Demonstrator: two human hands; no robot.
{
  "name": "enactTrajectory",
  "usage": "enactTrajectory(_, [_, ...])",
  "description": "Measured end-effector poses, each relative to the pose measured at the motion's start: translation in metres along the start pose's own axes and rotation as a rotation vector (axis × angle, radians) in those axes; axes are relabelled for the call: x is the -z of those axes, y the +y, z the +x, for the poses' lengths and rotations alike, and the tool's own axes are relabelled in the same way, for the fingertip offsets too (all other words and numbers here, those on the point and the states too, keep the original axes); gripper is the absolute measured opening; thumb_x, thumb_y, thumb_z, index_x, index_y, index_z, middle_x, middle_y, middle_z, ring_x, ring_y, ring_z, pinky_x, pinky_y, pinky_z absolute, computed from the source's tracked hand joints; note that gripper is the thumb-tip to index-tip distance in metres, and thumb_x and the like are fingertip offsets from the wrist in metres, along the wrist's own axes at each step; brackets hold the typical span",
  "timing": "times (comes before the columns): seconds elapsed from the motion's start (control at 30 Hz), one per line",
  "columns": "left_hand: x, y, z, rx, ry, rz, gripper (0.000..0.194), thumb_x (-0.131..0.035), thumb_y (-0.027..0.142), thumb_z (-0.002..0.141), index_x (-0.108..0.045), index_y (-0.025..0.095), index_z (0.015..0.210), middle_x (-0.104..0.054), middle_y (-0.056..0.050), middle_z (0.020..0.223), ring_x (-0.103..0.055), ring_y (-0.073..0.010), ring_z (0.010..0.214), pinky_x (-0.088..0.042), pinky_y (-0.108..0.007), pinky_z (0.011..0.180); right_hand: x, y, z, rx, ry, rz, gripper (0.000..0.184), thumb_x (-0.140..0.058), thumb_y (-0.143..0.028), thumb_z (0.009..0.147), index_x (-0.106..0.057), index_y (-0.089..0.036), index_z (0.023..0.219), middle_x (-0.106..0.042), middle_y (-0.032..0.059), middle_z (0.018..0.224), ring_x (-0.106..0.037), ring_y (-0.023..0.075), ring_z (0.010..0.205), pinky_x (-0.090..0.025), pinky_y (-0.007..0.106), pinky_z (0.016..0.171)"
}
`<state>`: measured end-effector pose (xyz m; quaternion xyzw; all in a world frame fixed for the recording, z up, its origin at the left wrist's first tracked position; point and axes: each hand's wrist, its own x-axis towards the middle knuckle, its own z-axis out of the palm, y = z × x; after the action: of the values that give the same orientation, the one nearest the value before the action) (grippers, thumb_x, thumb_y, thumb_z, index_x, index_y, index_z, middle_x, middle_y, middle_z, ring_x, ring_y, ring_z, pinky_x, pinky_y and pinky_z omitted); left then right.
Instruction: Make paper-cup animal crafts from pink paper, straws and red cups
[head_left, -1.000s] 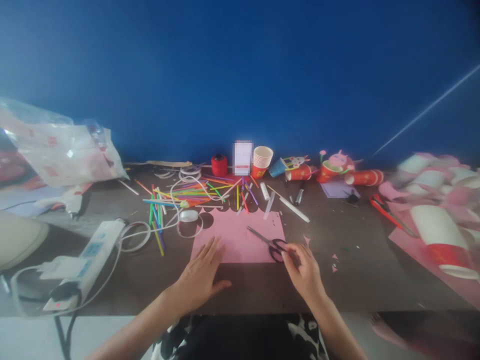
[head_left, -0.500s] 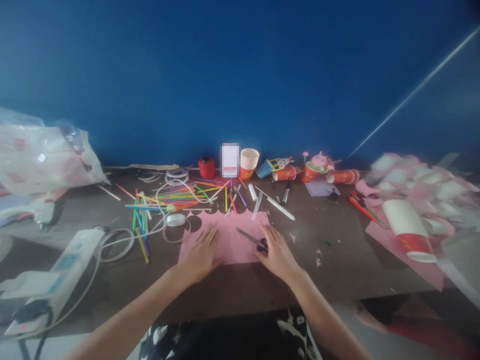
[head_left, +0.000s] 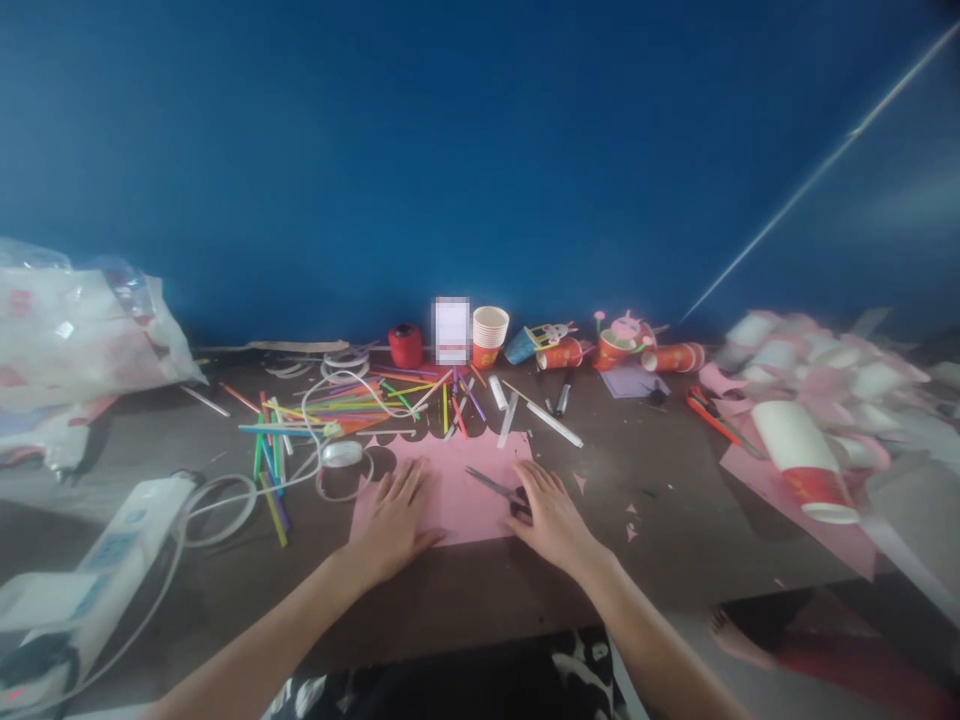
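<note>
A sheet of pink paper point(head_left: 465, 500) with scalloped cuts along its far edge lies flat on the table before me. My left hand point(head_left: 403, 505) rests on its left part, palm down, fingers stretched out and holding nothing. Over the right part is my right hand point(head_left: 547, 510), with the dark handles of a pair of scissors point(head_left: 491, 482) between thumb and fingers. The blades point left and away, over the paper. The hand covers part of the handles. Small pink scraps point(head_left: 631, 532) lie to the right.
Colourful sticks point(head_left: 352, 405) and a white cable point(head_left: 225, 497) lie beyond and left. A power strip point(head_left: 127, 545) stands at left. Stacked paper cups point(head_left: 490, 335) and a red tape roll point(head_left: 406, 346) are at the back. A cutter knife point(head_left: 712, 415) and a cup pile point(head_left: 817, 360) are right.
The whole view has shifted slightly, so things appear a little lower and further left. Both hands stay on the pink paper, and the scissors keep nearly the same place on it.
</note>
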<state>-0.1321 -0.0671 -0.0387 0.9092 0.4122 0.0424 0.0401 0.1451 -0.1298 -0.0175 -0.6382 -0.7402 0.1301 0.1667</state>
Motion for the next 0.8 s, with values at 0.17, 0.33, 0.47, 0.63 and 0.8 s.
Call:
enactTrajectory(0.17, [-0.0004,0.0005,-0.0008,0.019,-0.028,-0.008,0.078,-0.035,0.064,0.082,-0.023,0.018,0.144,-0.019,-0.011,0.151,-0.014,-0.0315,0.138,-0.018,-0.049,0.108,0.0029,-0.0015,-0.0006,-0.006,-0.015,-0.006,0.070,-0.061,-0.035,0.076,-0.031,-0.019,0.136,-0.042,0.0123,0.138,-0.033,0.0261,0.131,-0.028,0.049,0.106])
enactTrajectory(0.33, [-0.0010,-0.0001,-0.0006,0.056,-0.057,0.006,0.078,-0.037,0.065,0.081,-0.026,0.020,0.143,-0.016,-0.011,0.152,-0.010,-0.0320,0.139,-0.016,-0.050,0.109,0.0025,-0.0034,-0.0001,-0.027,-0.012,-0.023,0.073,-0.062,-0.036,0.075,-0.030,-0.018,0.137,-0.040,0.0133,0.139,-0.032,0.0270,0.132,-0.028,0.049,0.105])
enactTrajectory(0.47, [0.0001,0.0009,0.0005,0.067,-0.077,0.014,0.079,-0.041,0.063,0.080,-0.024,0.020,0.144,-0.013,-0.011,0.152,-0.008,-0.0313,0.139,-0.014,-0.049,0.110,-0.0008,-0.0032,-0.0010,-0.041,-0.034,-0.040,0.075,-0.061,-0.038,0.076,-0.026,-0.016,0.139,-0.034,0.0127,0.144,-0.026,0.0264,0.135,-0.026,0.049,0.107])
enactTrajectory(0.63, [0.0035,0.0022,0.0013,0.082,-0.088,0.006,0.078,-0.042,0.063,0.080,-0.025,0.022,0.143,-0.016,-0.011,0.151,-0.010,-0.0346,0.138,-0.015,-0.055,0.107,-0.0005,-0.0023,-0.0003,-0.047,-0.053,-0.050,0.076,-0.061,-0.039,0.075,-0.027,-0.016,0.139,-0.035,0.0136,0.143,-0.027,0.0274,0.134,-0.026,0.051,0.106])
enactTrajectory(0.8, [0.0031,0.0003,0.0004,0.085,-0.028,-0.004,0.076,-0.042,0.069,0.076,-0.027,0.033,0.141,-0.016,-0.010,0.152,-0.011,-0.0393,0.137,-0.017,-0.060,0.104,0.0036,-0.0037,0.0020,-0.016,-0.034,-0.044,0.075,-0.063,-0.038,0.073,-0.029,-0.018,0.138,-0.038,0.0128,0.141,-0.029,0.0275,0.132,-0.028,0.050,0.105])
